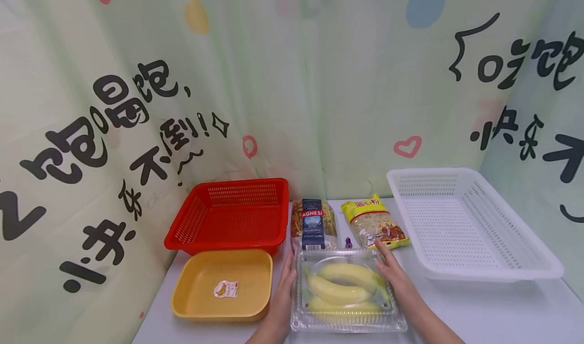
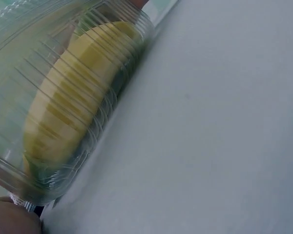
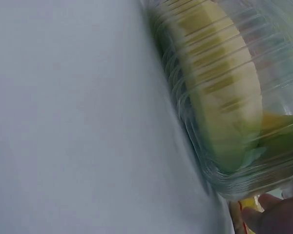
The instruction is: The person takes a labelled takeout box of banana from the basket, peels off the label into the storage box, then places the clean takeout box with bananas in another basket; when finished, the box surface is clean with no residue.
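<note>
A clear plastic clamshell box (image 1: 349, 321) lies low over the table, with several yellow bananas (image 1: 339, 289) inside under its lid. My left hand (image 1: 282, 296) grips the box's left side. On the opposite side, my right hand (image 1: 401, 288) holds it, one finger reaching past the rear corner and another digit on the lid's edge. Both wrist views show a banana (image 2: 73, 92) through the ribbed wall; a few right fingertips (image 3: 263, 214) appear beside the corner. The lower fingers of both hands are hidden by the box in the head view.
To the left stand a red basket (image 1: 246, 232) and a yellow tray (image 1: 191, 306) with a banana sticker (image 1: 225, 289). Behind the box are an Agnesi pasta bag (image 1: 312, 222), a yellow-topped food packet (image 1: 376, 222) and a small purple item (image 1: 349, 242). A white basket (image 1: 493, 270) stands at right.
</note>
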A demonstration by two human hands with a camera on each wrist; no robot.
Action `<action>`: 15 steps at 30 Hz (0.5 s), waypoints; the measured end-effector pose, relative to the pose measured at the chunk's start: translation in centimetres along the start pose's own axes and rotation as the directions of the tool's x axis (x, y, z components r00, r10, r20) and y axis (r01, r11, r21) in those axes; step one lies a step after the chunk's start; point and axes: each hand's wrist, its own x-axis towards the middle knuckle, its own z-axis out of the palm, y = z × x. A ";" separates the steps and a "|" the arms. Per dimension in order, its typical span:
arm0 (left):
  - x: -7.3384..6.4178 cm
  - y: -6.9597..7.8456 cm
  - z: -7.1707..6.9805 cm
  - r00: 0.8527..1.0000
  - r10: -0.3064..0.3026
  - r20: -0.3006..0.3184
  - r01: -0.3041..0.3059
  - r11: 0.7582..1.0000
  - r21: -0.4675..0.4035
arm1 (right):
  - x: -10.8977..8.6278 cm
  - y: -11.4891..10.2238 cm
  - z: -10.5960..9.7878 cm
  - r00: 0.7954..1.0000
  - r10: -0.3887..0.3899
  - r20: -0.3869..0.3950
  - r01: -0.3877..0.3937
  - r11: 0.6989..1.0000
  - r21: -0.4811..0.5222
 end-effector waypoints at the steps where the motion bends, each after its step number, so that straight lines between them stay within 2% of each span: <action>1: 0.0 0.0 0.0 1.000 -0.012 0.004 0.012 1.000 0.000 | 0.0 0.1 0.0 1.000 0.005 0.002 -0.005 1.000 0.008; 8: -0.1 0.3 0.1 0.998 -0.067 0.019 0.067 0.998 -0.003 | -0.1 0.5 0.0 1.000 0.003 0.003 -0.003 1.000 -0.013; 15: 0.1 0.2 0.1 0.998 -0.048 0.042 0.049 0.998 -0.031 | 0.0 0.4 0.0 0.999 0.036 -0.004 -0.036 0.999 -0.027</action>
